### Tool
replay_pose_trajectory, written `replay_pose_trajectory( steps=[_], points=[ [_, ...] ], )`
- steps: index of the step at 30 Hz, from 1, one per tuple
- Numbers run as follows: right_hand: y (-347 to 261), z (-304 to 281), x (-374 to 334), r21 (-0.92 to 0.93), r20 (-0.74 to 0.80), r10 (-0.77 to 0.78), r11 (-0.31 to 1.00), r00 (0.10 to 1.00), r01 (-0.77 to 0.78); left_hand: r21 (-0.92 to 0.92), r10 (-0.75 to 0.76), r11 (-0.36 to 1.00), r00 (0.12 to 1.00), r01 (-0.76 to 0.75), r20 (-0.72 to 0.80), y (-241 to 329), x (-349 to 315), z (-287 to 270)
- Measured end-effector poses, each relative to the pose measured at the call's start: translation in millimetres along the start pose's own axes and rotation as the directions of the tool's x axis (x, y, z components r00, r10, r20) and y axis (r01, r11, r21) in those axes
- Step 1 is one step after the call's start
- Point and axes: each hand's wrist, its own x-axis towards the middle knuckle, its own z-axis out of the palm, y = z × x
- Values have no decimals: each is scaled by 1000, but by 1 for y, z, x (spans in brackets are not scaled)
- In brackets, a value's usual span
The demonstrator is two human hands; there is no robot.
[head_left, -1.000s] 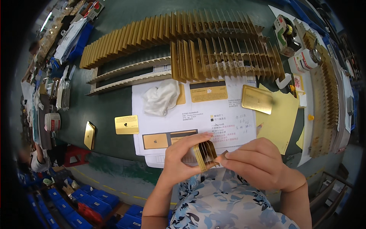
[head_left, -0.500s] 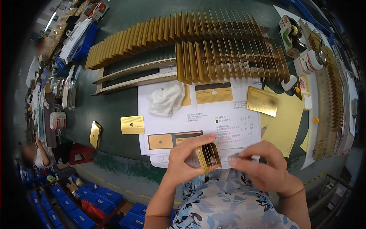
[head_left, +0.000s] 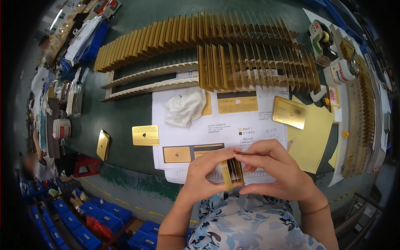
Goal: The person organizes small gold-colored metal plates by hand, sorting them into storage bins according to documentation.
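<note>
My left hand (head_left: 203,171) is closed round a small stack of gold metal cards (head_left: 234,173), held on edge above the papers with the cards fanned slightly apart. From the other side my right hand (head_left: 280,171) closes on the same stack, its fingers at the upper edge and the thumb at the lower one. Past my hands, a rack (head_left: 150,68) carries a long row of upright gold cards (head_left: 141,41). A second, shorter row of cards (head_left: 254,68) stands on its nearer right part. One gold card (head_left: 145,135) lies flat on the green table to the left.
Printed sheets (head_left: 227,125) lie under my hands, with a crumpled white cloth (head_left: 184,107) on them. Another gold card (head_left: 288,112) rests beside yellow paper (head_left: 318,141). A small card pile (head_left: 103,145) sits far left; a white jar (head_left: 341,71) stands right.
My right hand has moved left and up from beside the stack and now touches its edges. The left hand still holds the stack. The view has shifted slightly.
</note>
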Motion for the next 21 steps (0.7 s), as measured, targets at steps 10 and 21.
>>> replay_pose_trajectory(
  steps=[10,21],
  points=[
    [-6,1,9,3,51,26,1000,998,-26,69,-2,998,999,-1,48,-2,0,-1],
    [-3,0,7,13,44,18,1000,999,-19,36,4,999,998,-6,62,-2,0,-3]
  ],
)
